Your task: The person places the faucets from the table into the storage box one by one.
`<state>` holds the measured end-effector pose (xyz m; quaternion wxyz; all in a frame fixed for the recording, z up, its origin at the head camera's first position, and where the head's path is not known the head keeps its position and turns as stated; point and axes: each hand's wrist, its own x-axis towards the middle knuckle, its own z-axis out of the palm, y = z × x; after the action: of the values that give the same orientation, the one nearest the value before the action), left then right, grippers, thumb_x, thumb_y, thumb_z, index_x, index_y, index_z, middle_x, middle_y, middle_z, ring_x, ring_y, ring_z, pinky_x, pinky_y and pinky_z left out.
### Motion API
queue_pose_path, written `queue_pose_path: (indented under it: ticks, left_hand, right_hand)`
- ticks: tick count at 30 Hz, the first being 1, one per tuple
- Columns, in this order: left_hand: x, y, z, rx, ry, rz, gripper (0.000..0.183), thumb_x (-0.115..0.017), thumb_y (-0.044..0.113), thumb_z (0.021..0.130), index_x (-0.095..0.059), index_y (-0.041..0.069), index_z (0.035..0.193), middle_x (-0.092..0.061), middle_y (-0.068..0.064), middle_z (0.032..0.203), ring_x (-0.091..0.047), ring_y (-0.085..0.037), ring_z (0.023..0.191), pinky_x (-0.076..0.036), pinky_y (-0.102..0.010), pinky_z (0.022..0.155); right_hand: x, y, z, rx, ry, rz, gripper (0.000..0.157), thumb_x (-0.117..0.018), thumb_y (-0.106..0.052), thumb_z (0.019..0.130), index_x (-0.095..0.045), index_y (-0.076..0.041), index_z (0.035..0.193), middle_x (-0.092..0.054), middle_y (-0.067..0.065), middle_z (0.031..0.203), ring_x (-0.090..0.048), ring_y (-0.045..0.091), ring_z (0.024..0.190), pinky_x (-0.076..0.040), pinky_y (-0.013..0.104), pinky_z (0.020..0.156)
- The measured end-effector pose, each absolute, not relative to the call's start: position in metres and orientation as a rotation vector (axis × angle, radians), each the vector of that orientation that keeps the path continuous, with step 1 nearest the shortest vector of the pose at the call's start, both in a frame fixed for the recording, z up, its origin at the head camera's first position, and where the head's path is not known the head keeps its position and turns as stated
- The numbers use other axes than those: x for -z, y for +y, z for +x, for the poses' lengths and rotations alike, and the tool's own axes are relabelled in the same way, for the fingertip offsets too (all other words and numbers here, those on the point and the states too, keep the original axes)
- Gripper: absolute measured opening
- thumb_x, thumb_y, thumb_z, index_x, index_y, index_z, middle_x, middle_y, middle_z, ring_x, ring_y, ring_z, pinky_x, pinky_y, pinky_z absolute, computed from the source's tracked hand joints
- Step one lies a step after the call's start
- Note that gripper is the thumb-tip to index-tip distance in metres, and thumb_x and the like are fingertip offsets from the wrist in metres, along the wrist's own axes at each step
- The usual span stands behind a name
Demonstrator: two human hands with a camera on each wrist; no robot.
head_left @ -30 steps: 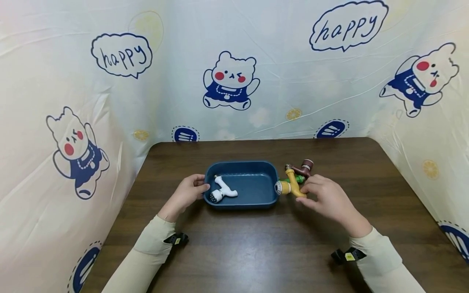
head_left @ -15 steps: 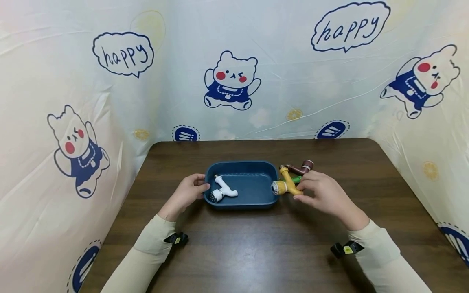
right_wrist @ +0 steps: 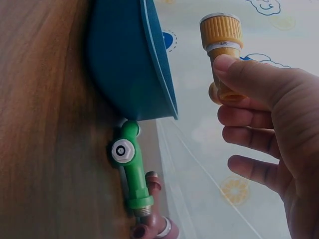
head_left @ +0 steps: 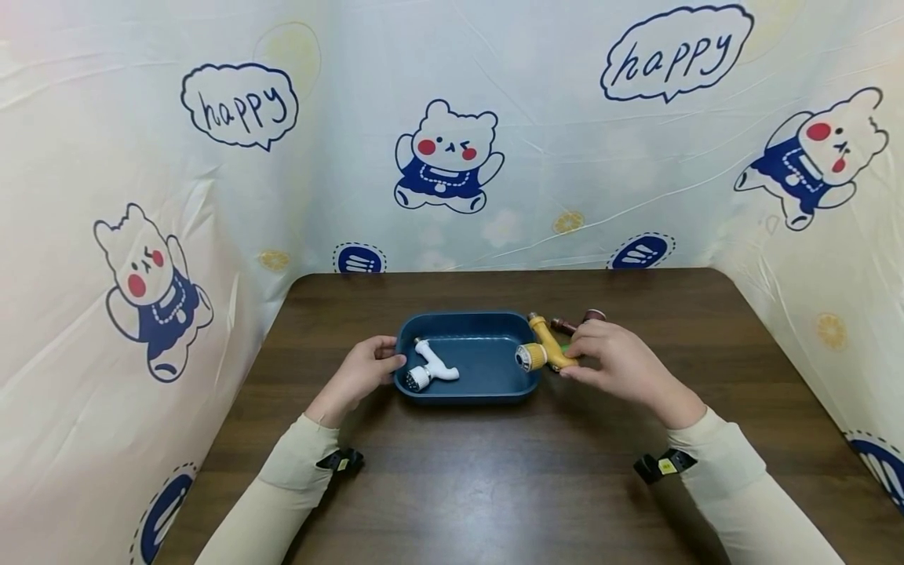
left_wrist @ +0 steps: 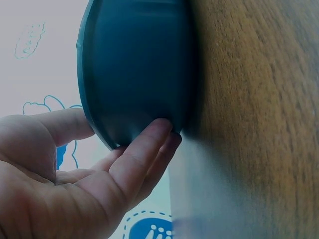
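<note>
My left hand [head_left: 356, 378] grips the left end of a blue plastic basin [head_left: 487, 357], thumb at the rim and fingers against the outer wall. Inside the basin, toward its left, lies a white faucet [head_left: 439, 369]. Between the thumb and fingers of my right hand [head_left: 625, 367] a yellow faucet [head_left: 553, 349] is pinched, its ribbed knob overlapping the basin's right rim in the head view. The right wrist view shows it raised off the table. Below it, a green faucet [right_wrist: 132, 172] lies by the basin's outer wall, with a dark red faucet [right_wrist: 158, 221] beside it.
The brown wooden table [head_left: 466, 486] carries everything, its far edge meeting a printed cloth backdrop [head_left: 537, 157] with bear drawings. Cloth also rises along the left and right sides. In the head view my right hand partly covers the green and dark red faucets.
My right hand has carried the yellow faucet leftward, from beside the basin to over its right rim. The left hand, basin and white faucet have stayed in place.
</note>
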<state>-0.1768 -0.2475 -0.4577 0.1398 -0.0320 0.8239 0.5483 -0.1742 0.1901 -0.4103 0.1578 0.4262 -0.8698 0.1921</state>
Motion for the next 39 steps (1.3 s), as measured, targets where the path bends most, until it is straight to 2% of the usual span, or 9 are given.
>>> queue_pose_path:
  ticks: [8,16,23,39]
  left_hand:
    - [0.458,-0.247,-0.176,-1.577,2.387,-0.115,0.047,-0.064,0.017,0.102,-0.05,0.001,0.144,-0.061,-0.019,0.128,-0.063,-0.028,0.109,-0.062,-0.039,0.085]
    - [0.458,-0.247,-0.175,-1.567,2.388,-0.117,0.047,-0.064,0.017,0.102,-0.05,0.003,0.145,-0.061,-0.018,0.128,-0.063,-0.028,0.109,-0.062,-0.039,0.086]
    - [0.457,-0.247,-0.176,-1.563,2.382,-0.115,0.048,-0.065,0.018,0.102,-0.05,0.003,0.144,-0.061,-0.018,0.128,-0.063,-0.028,0.11,-0.061,-0.039,0.087]
    - [0.454,-0.247,-0.175,-1.556,2.384,-0.108,0.047,-0.063,0.017,0.103,-0.05,0.002,0.144,-0.062,-0.018,0.128,-0.064,-0.028,0.109,-0.061,-0.041,0.089]
  right_hand:
    - [0.405,0.184,-0.184,-0.581,-2.493,1.25,0.019,-0.09,-0.03,0.079,-0.076,-0.019,0.086,-0.063,-0.011,0.087,-0.054,0.009,0.086,-0.049,0.032,0.072]
    - [0.397,0.177,-0.191,-0.572,-2.557,1.274,0.017,-0.088,-0.031,0.081,-0.077,-0.02,0.089,-0.065,-0.01,0.091,-0.058,0.01,0.093,-0.056,0.035,0.079]
    - [0.392,0.172,-0.195,-0.602,-2.566,1.307,0.015,-0.086,-0.03,0.084,-0.077,-0.02,0.09,-0.063,-0.011,0.091,-0.054,0.007,0.087,-0.053,0.03,0.071]
    - [0.393,0.157,-0.208,-0.657,-2.66,1.328,0.015,-0.084,-0.032,0.086,-0.078,-0.021,0.095,-0.062,-0.011,0.094,-0.052,0.007,0.088,-0.055,0.031,0.074]
